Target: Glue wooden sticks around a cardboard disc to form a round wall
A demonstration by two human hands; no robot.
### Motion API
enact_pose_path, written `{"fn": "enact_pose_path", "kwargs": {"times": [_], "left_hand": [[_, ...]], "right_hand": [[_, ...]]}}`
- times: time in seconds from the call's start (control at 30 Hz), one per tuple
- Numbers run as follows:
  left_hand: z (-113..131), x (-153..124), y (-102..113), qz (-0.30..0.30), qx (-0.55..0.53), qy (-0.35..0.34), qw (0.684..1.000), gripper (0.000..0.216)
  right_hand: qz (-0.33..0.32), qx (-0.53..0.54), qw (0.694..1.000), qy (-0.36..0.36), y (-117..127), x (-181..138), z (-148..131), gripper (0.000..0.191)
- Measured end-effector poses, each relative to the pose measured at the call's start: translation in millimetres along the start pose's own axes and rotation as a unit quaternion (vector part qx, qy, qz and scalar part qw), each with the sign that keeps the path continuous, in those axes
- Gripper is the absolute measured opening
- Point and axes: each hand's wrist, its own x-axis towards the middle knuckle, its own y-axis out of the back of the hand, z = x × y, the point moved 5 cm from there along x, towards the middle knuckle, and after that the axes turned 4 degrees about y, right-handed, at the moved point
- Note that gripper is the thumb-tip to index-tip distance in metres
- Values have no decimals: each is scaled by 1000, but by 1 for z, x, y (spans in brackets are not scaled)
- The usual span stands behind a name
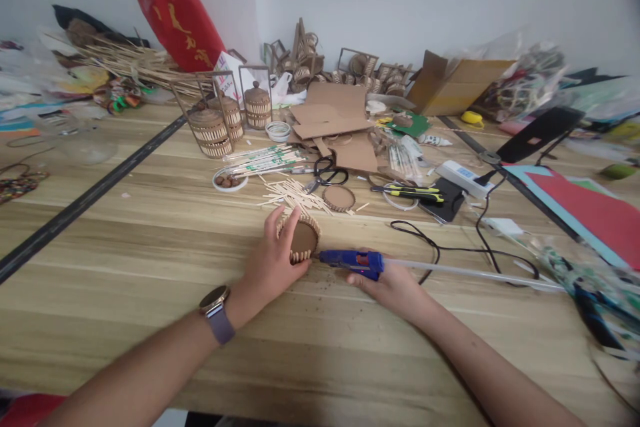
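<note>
My left hand [277, 257] grips the near left side of a small round basket [305, 239], which has a brown cardboard base and a rim of short wooden sticks. In my right hand [387, 283] is a blue hot glue gun [353, 260], with a long clear glue stick [465, 272] sticking out of its back. The gun's nozzle is at the basket's near right edge; whether it touches cannot be made out. Beyond the basket lies a loose pile of short wooden sticks [293, 193], beside a cardboard disc with a dark rim [339, 198].
Black scissors [330, 172], a white dish of brown pieces [230, 179] and yellow-black cutters [415, 192] lie past the basket. Handled stick baskets [210, 130] stand at the back left, near cardboard sheets [330, 110]. A black cable [450, 249] loops on the right.
</note>
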Motion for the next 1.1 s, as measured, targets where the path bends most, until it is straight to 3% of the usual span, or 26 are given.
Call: {"fn": "enact_pose_path", "kwargs": {"times": [0.4,0.53,0.6,0.67,0.77,0.87,0.97,1.07,1.1], "left_hand": [[0,0,0,6,0,-10,1000,104],[0,1,0,6,-3,-6,1000,106],[-1,1,0,5,-3,-9,1000,106],[-1,1,0,6,0,-12,1000,106],[-1,0,0,11,3,-14,1000,107],[-1,-1,-1,8,0,-12,1000,105],[-1,0,0,4,-4,-8,1000,104],[-1,1,0,2,-4,-8,1000,104],[-1,1,0,2,-4,-7,1000,104]], "right_hand": [[38,3,999,13,-2,-2,0,32],[44,41,998,-11,9,-1,-2,36],[-20,90,996,-18,16,-1,-4,39],[-130,146,980,-35,20,-5,-5,46],[-231,169,952,-109,28,-17,3,57],[-211,54,966,-139,42,-19,11,58],[-130,-127,975,-124,62,-3,13,50],[-6,-313,944,-105,81,30,11,21],[5,-368,926,-86,81,42,10,18]]}}
